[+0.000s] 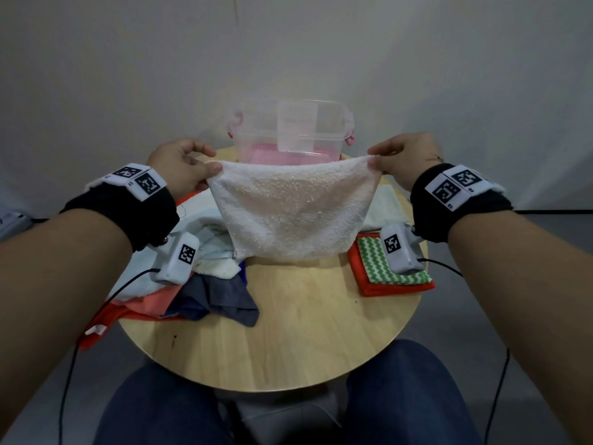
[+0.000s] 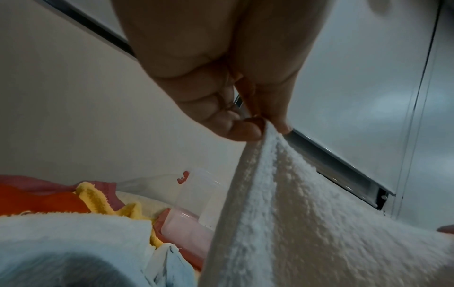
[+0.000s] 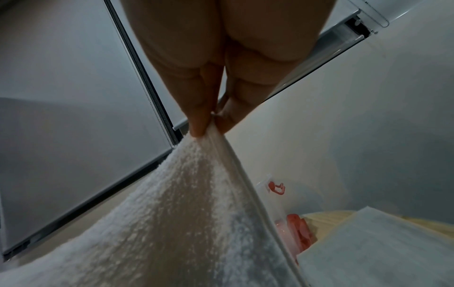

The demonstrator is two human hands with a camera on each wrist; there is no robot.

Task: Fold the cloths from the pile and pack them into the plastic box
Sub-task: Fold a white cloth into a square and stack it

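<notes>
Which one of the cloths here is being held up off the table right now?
The white terry cloth, pinched at its top corners by the left hand and right hand. The other cloths lie on the table.

Can't read the label on the plastic box, way too blurry. White towel hides the box's lower front and part of the cloth pile.

white towel: hanging spread, top corners pinched | plastic box: open, behind

Black wristbands, white tagged cameras, blue trousers
</notes>
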